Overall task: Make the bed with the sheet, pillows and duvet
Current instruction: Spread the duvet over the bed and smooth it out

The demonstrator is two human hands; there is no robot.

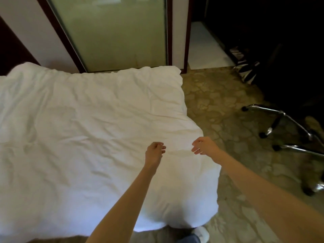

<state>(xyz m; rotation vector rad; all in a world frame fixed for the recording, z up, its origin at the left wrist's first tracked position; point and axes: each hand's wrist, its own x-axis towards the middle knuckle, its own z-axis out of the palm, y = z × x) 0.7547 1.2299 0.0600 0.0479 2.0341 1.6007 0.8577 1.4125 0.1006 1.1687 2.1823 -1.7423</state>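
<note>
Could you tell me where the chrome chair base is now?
Head view, far right: the chair base stands on the carpet, right of the right hand and apart from the duvet.

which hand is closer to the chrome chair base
Right. The right hand is above the duvet near its edge facing the chair base; the left hand is further in over the duvet.

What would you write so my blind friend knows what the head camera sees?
Two bare arms reach over a rumpled white duvet spread out flat, the left hand and right hand loosely curled, holding nothing. Nearby are a frosted glass door, patterned floor and a chair's chrome legs.
</note>
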